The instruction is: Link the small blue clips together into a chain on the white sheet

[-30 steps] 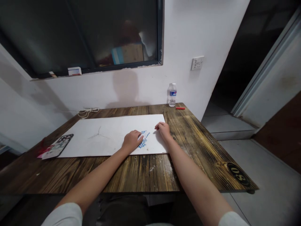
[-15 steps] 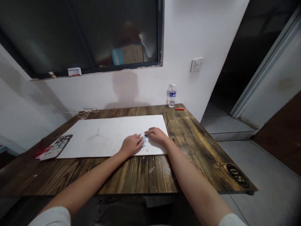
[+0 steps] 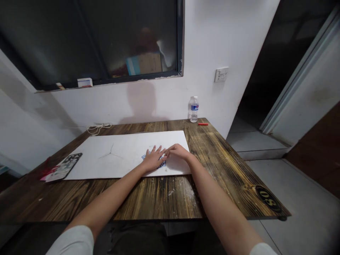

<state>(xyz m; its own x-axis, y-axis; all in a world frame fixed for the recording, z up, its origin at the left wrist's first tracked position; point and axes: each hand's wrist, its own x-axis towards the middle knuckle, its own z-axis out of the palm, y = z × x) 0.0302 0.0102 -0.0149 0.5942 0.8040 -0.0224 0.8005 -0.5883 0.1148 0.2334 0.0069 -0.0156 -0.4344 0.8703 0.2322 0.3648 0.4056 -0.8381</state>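
Observation:
My left hand (image 3: 153, 160) lies flat with its fingers spread, palm down on several small flat pieces with a blue-and-white pattern (image 3: 162, 164). These pieces lie on a large white board (image 3: 127, 141), and the hand hides most of them. My right hand (image 3: 178, 151) is at the board's right side, its wrist raised and its fingers curled down together. Its fingertips meet the left fingertips at the edge of the pieces. What they pinch, if anything, is hidden.
A patterned phone-like slab (image 3: 67, 166) rests on the board's left end beside something red and pink (image 3: 47, 173). At the back of the wooden table (image 3: 212, 170) stand a water bottle (image 3: 194, 110), a red pen-like stick (image 3: 203, 124) and a coiled white cable (image 3: 97, 128).
My left hand has spread its fingers and shifted slightly over the patterned pieces, which now show on its far left side too. My right hand has lifted its wrist and curled its fingers.

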